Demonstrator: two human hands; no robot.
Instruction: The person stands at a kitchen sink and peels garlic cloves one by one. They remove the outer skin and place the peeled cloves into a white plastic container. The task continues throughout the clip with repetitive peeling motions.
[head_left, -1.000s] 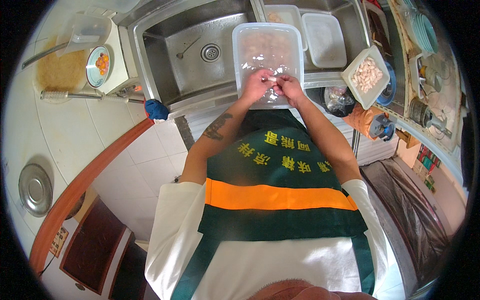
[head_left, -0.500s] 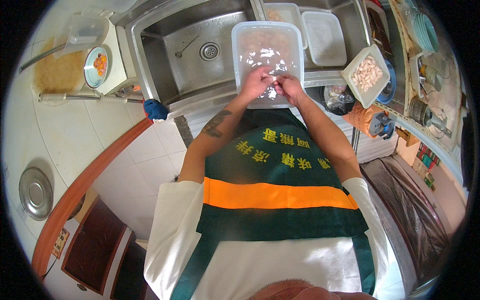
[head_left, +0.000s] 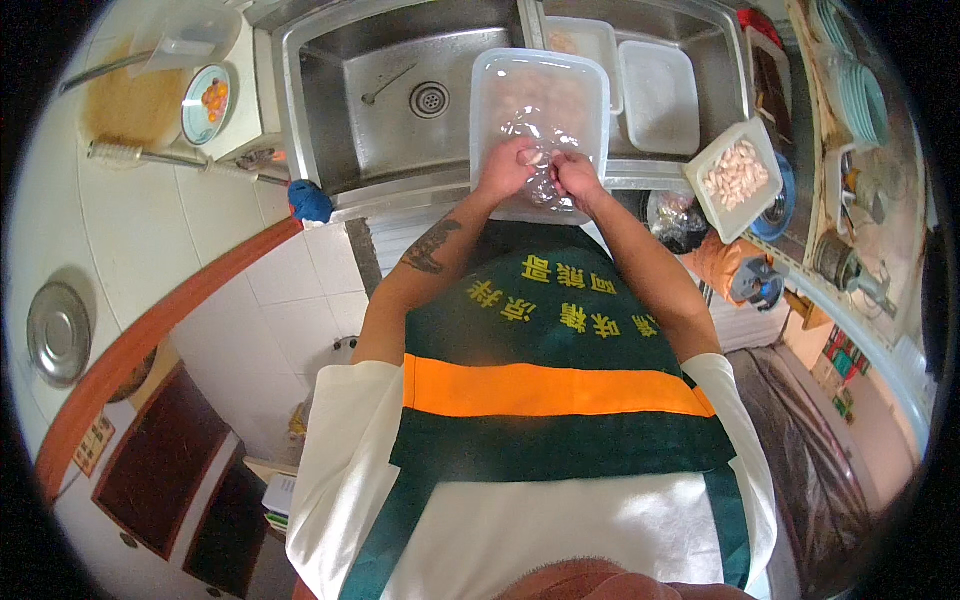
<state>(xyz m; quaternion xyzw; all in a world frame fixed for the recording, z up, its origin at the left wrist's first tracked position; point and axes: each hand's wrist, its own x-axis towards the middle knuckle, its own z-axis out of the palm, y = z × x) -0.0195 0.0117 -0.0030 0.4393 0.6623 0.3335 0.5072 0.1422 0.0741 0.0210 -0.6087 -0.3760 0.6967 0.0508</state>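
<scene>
My left grip (head_left: 508,168) pinches a small, pale, oval piece (head_left: 536,158) over the water-filled, translucent white, rectangular plastic tub (head_left: 604,110). My right grip (head_left: 577,178), just beside, has curled fingers; closure cannot be determined. Outward, right: an off-white, square plastic container (head_left: 737,218) of pale pieces (head_left: 740,172).

Rippled water (head_left: 538,128) blurs pale pieces (head_left: 540,92) in the tub (head_left: 478,125)
</scene>
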